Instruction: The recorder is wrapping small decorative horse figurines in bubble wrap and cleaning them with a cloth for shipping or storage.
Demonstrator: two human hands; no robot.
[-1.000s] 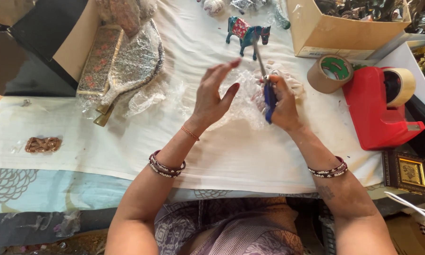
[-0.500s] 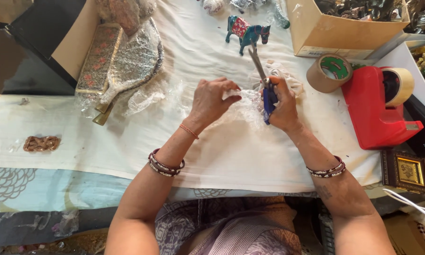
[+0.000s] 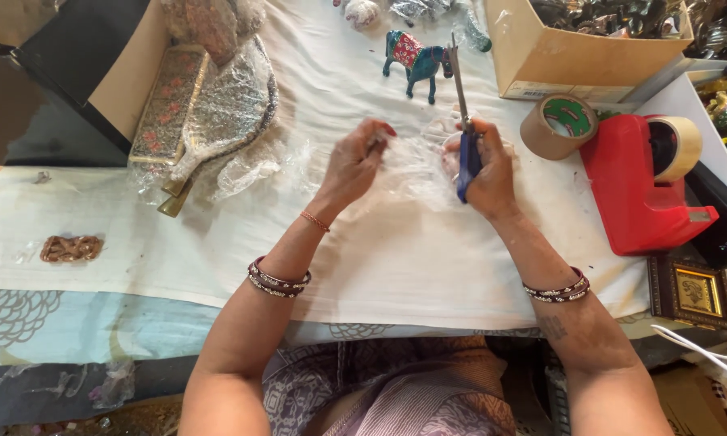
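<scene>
**A:** How are the hands set?

**B:** Both forearms reach forward over the white cloth point(image 3: 379, 266), elbows near the body, each wrist with dark bangles. The left hand point(image 3: 354, 161) is raised a little, palm turned toward the other hand, with its fingertips pinched together on a piece of clear plastic wrap point(image 3: 412, 173).

**A:** And the right?

**B:** The right hand point(image 3: 484, 173) is curled firmly around the blue handles of a pair of scissors point(image 3: 463, 113). The blades point away from the person and look closed or nearly so. The back of that hand faces up, and the wrap lies between the two hands and under the right one.

**A:** Where does the wrap sit?

**B:** In the middle of the cloth, just short of a painted toy horse point(image 3: 416, 58).

**A:** What else is around?

**B:** Near the right hand lie a brown tape roll point(image 3: 559, 127) and a red tape dispenser point(image 3: 638, 194), with a cardboard box point(image 3: 573, 60) beyond them. Well off to the left lies a hand mirror wrapped in plastic point(image 3: 222, 113).
</scene>
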